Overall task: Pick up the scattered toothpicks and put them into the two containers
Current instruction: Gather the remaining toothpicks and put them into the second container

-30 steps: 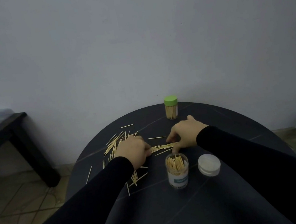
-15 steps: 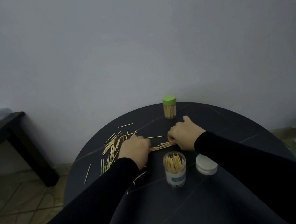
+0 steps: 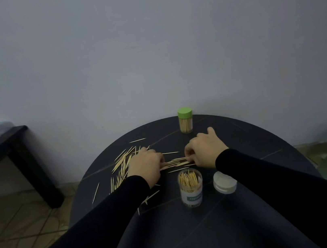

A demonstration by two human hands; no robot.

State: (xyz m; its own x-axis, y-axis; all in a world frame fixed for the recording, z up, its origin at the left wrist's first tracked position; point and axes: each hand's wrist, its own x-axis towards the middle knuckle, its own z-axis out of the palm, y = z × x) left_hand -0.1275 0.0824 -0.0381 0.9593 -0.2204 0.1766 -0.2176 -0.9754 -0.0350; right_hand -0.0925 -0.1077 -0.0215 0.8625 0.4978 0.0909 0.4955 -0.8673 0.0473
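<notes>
Several pale toothpicks (image 3: 123, 164) lie scattered on the left half of a round black table (image 3: 246, 145). Between my hands lies a small bunch of toothpicks (image 3: 177, 162), roughly in a row. My left hand (image 3: 146, 164) pinches the bunch's left end and my right hand (image 3: 206, 152) pinches its right end, both resting on the table. An open clear container (image 3: 190, 187) half full of upright toothpicks stands just in front of the bunch. A second container with a green lid (image 3: 185, 120) stands at the table's far edge, closed.
A white round lid (image 3: 224, 182) lies to the right of the open container. A dark low table (image 3: 3, 152) stands on the tiled floor to the left. A grey wall rises right behind the round table.
My hands have come closer together, squeezing the toothpicks between them into a tighter bunch. The containers and the lid have stayed put.
</notes>
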